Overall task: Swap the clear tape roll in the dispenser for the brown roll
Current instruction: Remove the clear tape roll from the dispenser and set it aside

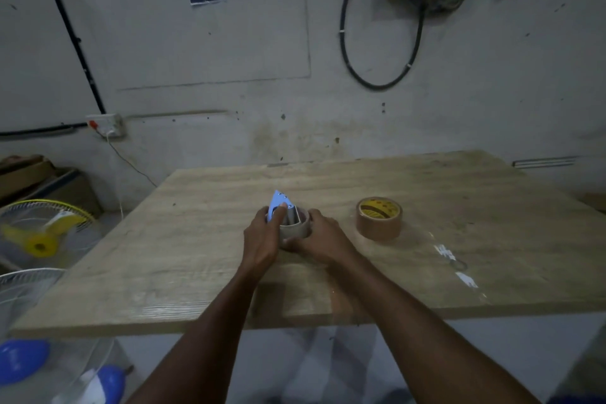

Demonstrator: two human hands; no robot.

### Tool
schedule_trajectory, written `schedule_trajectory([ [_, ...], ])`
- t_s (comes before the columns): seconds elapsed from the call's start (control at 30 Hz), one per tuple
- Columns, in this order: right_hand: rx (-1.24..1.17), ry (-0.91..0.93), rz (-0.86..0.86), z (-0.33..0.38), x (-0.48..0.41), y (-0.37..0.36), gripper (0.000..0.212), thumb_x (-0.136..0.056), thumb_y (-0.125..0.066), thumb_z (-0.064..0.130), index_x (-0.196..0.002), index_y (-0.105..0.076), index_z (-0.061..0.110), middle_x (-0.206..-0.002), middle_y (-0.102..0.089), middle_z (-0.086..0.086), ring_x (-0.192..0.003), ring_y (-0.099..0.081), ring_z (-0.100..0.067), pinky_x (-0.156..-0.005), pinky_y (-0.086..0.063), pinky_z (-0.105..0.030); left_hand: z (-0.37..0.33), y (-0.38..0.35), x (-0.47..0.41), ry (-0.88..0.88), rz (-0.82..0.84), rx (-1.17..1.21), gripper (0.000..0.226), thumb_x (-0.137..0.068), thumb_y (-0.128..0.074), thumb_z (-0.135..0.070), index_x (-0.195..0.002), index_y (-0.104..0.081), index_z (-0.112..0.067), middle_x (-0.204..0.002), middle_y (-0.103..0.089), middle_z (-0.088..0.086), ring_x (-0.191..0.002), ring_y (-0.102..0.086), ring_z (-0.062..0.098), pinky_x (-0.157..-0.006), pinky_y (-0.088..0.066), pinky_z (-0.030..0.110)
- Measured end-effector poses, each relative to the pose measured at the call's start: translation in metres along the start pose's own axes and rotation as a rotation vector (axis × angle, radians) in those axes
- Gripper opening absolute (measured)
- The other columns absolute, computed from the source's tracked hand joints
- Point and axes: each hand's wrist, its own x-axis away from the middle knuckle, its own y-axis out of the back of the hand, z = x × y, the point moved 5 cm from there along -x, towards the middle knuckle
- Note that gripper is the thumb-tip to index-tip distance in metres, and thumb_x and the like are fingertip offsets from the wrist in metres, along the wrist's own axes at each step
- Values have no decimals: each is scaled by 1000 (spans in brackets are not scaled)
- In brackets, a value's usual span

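A blue tape dispenser (278, 203) rests on the wooden table (196, 256) near its middle, with a pale clear tape roll (295, 230) seated in it. My left hand (260, 239) grips the dispenser's blue body from the left. Wrapped around the clear roll from the right and front is my right hand (319, 239). The brown tape roll (379, 217), with a yellow label in its core, lies flat on the table to the right, apart from both hands.
A yellow-bladed fan (42, 233) and a blue-bladed fan (23, 361) stand on the floor at the left. Shiny tape scraps (455, 264) lie on the table's right part. Cardboard boxes (29, 177) sit at far left by the wall.
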Motion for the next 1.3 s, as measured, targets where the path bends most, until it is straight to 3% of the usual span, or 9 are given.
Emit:
schedule_trajectory([
  [0.17, -45, 35, -8, -1, -6, -5, 65, -51, -77, 60, -109, -63, 33, -101, -74, 14, -93, -69, -5, -79, -60, -36, 2, -7, -7, 16, -35, -13, 45, -95, -44, -58, -91, -69, -21, -89, -70, -1, -90, -63, 20, -76, -42, 34],
  [0.27, -143, 61, -28, 1, -4, 1, 64, -55, -83, 43, -115, -65, 28, -104, -73, 11, -95, -69, -7, -75, -61, -34, -1, -8, -7, 42, -58, 18, 47, -95, -44, -58, -95, -72, -20, -93, -71, 0, -93, -62, 22, -79, -42, 34],
  [0.37, -179, 169, -115, 10, -4, 20, 69, -56, -87, 33, -120, -64, 25, -111, -71, 8, -97, -67, -8, -80, -57, -31, -5, -8, -9, 167, -109, 248, 48, -89, -51, -61, -90, -77, -20, -92, -74, 6, -83, -67, 26, -69, -49, 35],
  [0.47, -144, 305, -142, 27, -5, 43, 77, -63, -88, 28, -132, -55, 21, -128, -59, 5, -109, -57, -11, -85, -49, -23, -12, -20, -11, 303, 54, 635, 53, -92, -51, -59, -96, -73, -11, -91, -71, 16, -74, -66, 29, -58, -51, 32],
  [0.6, -163, 441, -118, 38, -8, 59, 80, -69, -88, 28, -138, -48, 25, -135, -52, 7, -113, -54, -7, -88, -54, -20, -22, -35, -16, 301, 207, 862, 73, -91, -45, -67, -115, -68, -2, -115, -67, 29, -94, -64, 39, -70, -53, 41],
  [0.7, -219, 442, -104, 33, -7, 61, 80, -71, -86, 32, -139, -45, 28, -134, -49, 13, -111, -53, -2, -85, -53, -14, -21, -48, -19, 327, 266, 950, 73, -92, -42, -68, -121, -65, -5, -115, -67, 27, -100, -63, 38, -82, -53, 45],
  [0.9, -476, 305, -72, -10, -13, 41, 84, -64, -87, 35, -137, -47, 34, -133, -59, 3, -117, -62, -15, -89, -60, -43, -9, -66, -17, 361, 354, 881, 65, -94, -40, -64, -109, -67, -7, -90, -72, 17, -77, -69, 27, -73, -57, 41],
  [1.03, -542, 318, -105, -19, -20, 33, 80, -65, -89, 31, -134, -50, 26, -131, -61, 9, -118, -62, -10, -95, -56, -46, 4, -75, -25, 419, 318, 912, 72, -91, -48, -65, -119, -65, -1, -92, -71, 19, -79, -69, 28, -72, -58, 42],
  [1.3, -457, 361, -196, -22, -26, 31, 49, -72, -85, 38, -112, -63, 22, -114, -67, 7, -107, -66, -10, -88, -58, -42, 16, -83, -45, 358, 266, 920, 56, -97, -42, -55, -102, -70, -6, -80, -72, 15, -66, -69, 23, -62, -58, 36],
])
